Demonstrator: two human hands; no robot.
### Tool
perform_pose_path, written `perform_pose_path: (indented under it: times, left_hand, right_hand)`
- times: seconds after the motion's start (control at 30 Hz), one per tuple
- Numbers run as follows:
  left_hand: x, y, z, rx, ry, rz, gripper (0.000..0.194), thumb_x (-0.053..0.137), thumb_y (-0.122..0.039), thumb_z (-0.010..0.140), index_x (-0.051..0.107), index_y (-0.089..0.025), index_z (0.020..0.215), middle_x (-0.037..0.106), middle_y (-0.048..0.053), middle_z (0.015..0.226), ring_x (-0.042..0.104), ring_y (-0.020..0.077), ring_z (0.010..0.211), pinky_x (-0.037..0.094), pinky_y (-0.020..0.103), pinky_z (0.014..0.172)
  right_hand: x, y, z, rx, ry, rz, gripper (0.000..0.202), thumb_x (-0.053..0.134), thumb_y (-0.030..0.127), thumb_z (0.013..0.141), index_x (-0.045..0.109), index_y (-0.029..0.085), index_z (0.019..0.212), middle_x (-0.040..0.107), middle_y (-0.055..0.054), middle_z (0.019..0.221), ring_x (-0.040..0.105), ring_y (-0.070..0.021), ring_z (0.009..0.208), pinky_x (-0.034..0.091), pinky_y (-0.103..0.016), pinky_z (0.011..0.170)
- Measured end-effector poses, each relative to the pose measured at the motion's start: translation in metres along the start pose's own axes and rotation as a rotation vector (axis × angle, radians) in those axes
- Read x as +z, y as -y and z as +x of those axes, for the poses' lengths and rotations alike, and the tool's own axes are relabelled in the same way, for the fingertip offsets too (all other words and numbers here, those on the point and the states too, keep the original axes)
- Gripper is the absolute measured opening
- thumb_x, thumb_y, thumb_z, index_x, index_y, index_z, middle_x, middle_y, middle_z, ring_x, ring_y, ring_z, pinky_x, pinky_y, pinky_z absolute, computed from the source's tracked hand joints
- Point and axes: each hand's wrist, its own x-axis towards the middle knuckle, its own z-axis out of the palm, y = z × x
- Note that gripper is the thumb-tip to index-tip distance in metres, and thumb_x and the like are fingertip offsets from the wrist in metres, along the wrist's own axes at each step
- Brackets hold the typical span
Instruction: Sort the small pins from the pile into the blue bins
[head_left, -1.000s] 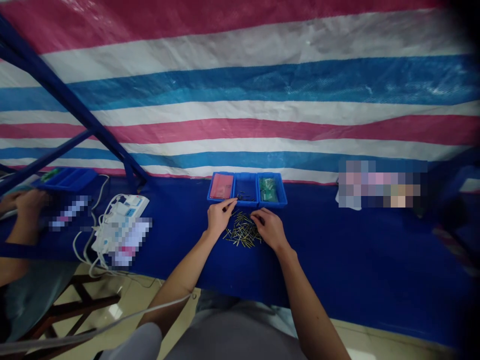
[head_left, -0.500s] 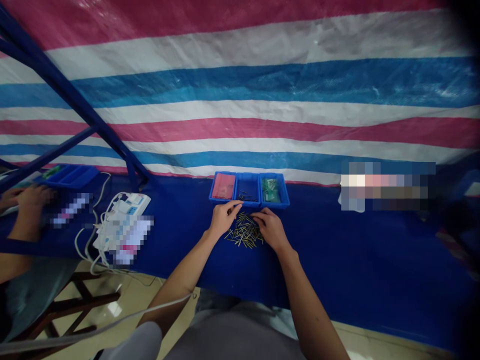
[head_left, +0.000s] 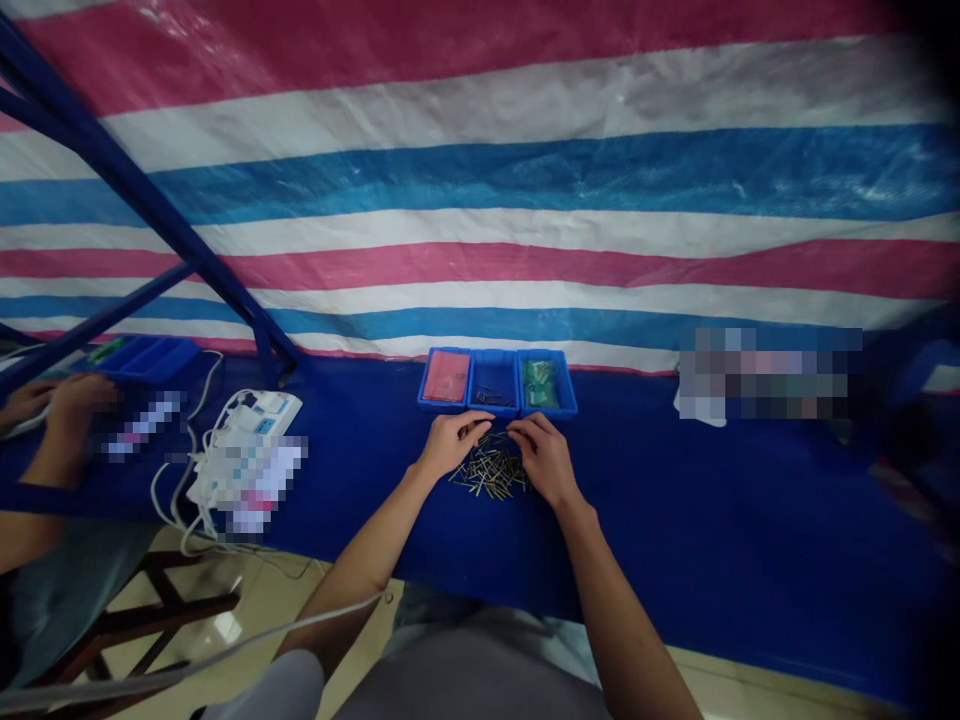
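Note:
A loose pile of thin, brassy screw-like pins (head_left: 489,474) lies on the blue tabletop in front of me. At its far left edge is my left hand (head_left: 452,444), thumb and fingers pinched together. My right hand (head_left: 545,458) is at the far right edge, its fingertips also drawn together. A small gap separates the two hands, with thin dark slivers between the fingertips; which hand holds them is too fine to make out. Just beyond stands a blue three-part bin (head_left: 495,407): pink bags (head_left: 448,376) left, a few pins (head_left: 491,396) in the middle, green packets (head_left: 540,383) right.
White power strips with cables (head_left: 259,415) lie to the left, beside a blurred-out item. Farther left, a co-worker's hands (head_left: 71,400) work near another blue tray (head_left: 154,358). A blue metal frame (head_left: 150,210) slants there. Striped sheeting (head_left: 480,225) hangs behind the table.
My left hand has come slightly nearer to me and to the right, away from the middle compartment's edge. The right hand has barely moved.

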Motion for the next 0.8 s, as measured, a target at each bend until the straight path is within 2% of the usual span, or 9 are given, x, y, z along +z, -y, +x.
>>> perform_pose_path:
  times: [0.17, 0.37, 0.53, 0.7, 0.8]
  left_hand:
    - [0.001, 0.001, -0.001, 0.033, 0.067, 0.001, 0.035, 0.061, -0.045, 0.092, 0.076, -0.019, 0.110, 0.068, 0.001, 0.066, 0.046, 0.0084, 0.050, 0.040, 0.019, 0.054]
    - [0.002, 0.000, 0.000, 0.058, 0.067, 0.014, 0.027, 0.064, -0.040, 0.091, 0.077, -0.018, 0.099, 0.066, 0.000, 0.067, 0.046, 0.0080, 0.052, 0.040, 0.020, 0.057]
    - [0.002, -0.001, 0.000, 0.056, 0.048, -0.001, 0.028, 0.061, -0.040, 0.093, 0.076, -0.016, 0.092, 0.066, 0.001, 0.069, 0.051, 0.0093, 0.056, 0.041, 0.021, 0.060]
    - [0.002, 0.001, -0.001, 0.071, 0.051, -0.006, 0.026, 0.062, -0.038, 0.092, 0.075, -0.016, 0.091, 0.064, 0.000, 0.067, 0.051, 0.0097, 0.058, 0.041, 0.021, 0.061]
    - [0.003, 0.002, -0.001, 0.077, 0.057, -0.015, 0.025, 0.064, -0.038, 0.092, 0.075, -0.016, 0.092, 0.065, 0.000, 0.068, 0.052, 0.0093, 0.058, 0.042, 0.020, 0.061]
  right_hand:
    - [0.002, 0.011, -0.001, -0.027, -0.027, 0.012, 0.019, 0.051, 0.028, 0.098, 0.069, 0.022, 0.095, 0.062, -0.005, 0.093, 0.062, -0.0182, 0.082, 0.048, -0.031, 0.080]
    - [0.005, 0.014, -0.002, -0.023, 0.012, 0.020, 0.020, 0.050, 0.029, 0.099, 0.068, 0.022, 0.096, 0.063, -0.006, 0.094, 0.062, -0.0179, 0.082, 0.048, -0.030, 0.079]
    - [0.007, 0.015, -0.003, -0.010, 0.043, -0.012, 0.019, 0.052, 0.031, 0.098, 0.069, 0.022, 0.096, 0.062, -0.005, 0.091, 0.060, -0.0175, 0.077, 0.048, -0.030, 0.075]
    - [0.011, 0.013, -0.004, -0.044, 0.017, 0.001, 0.017, 0.055, 0.031, 0.096, 0.069, 0.021, 0.096, 0.063, -0.007, 0.096, 0.061, -0.0188, 0.085, 0.048, -0.029, 0.075]
    - [0.011, 0.014, -0.004, -0.035, 0.036, 0.003, 0.016, 0.054, 0.029, 0.096, 0.068, 0.021, 0.094, 0.063, -0.006, 0.090, 0.058, -0.0168, 0.076, 0.047, -0.028, 0.070]
